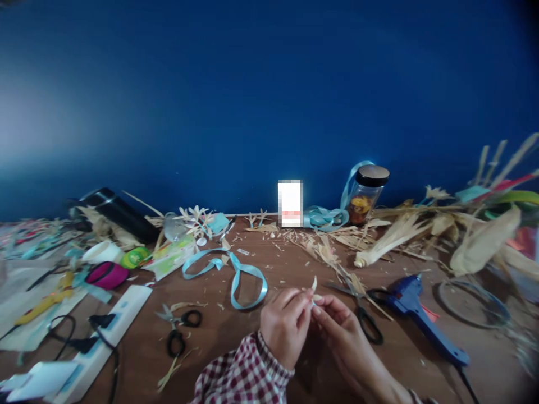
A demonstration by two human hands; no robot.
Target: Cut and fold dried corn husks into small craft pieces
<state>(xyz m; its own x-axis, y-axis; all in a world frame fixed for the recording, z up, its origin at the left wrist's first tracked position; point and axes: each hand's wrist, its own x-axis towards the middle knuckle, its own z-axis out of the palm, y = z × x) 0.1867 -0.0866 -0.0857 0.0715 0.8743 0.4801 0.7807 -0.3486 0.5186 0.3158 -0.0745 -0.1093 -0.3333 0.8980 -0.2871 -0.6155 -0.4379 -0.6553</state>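
Observation:
Both hands meet low in the middle of the head view, fingertips touching. My left hand (pixel 285 325), below a checked sleeve, is closed in a pinch on a small pale strip (pixel 314 284) that sticks up from the fingers. Beside it, my right hand (pixel 343 331) pinches the lower part of the same small piece, where a trace of light blue shows. Fingers hide most of the piece. A loop of light blue ribbon (pixel 248 306) lies just left of the hands, and large black-handled scissors (pixel 370 325) are to their right.
Small scissors (pixel 176 331) and a white power strip (pixel 113 336) lie left. A blue glue gun (pixel 429 325) and a wire coil (pixel 474 303) lie right. Dried husks (pixel 391 235), a lidded jar (pixel 366 196), a black cylinder (pixel 120 213) and a yellow glue gun (pixel 46 303) are farther out.

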